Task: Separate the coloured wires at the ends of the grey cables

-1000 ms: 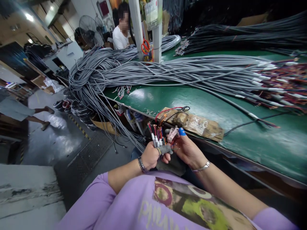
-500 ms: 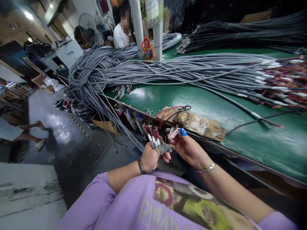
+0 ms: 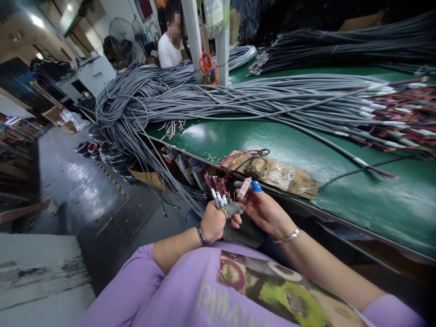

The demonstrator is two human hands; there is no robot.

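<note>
Grey cables fill this place, and a small bunch of cable ends sits in the person's left hand. That hand is closed tight around the bunch, in front of the purple shirt. Thin red, black and white wires stick up out of the fist like a little brush. The right hand is just beside it, nearly touching. Its fingers are pinched on a small pale connector, and one fingertip wears a blue cap. The connector is close to the wire tips, a bit to their right.

What could go wrong? I think the thin wires could bend or slip out of line, because they are so fine and stand so close together. The small connector could also drop from the pinch, and it would fall to the dark floor, since both hands are held off the edge of the green worktop. The wrong wire could get picked too, because many colours are mixed in the bunch.

On the worktop lies a big pile of grey cables, with a taped brown board near the edge. Orange scissors hang by a white post. Far behind, another person in a white shirt sits near a fan.
</note>
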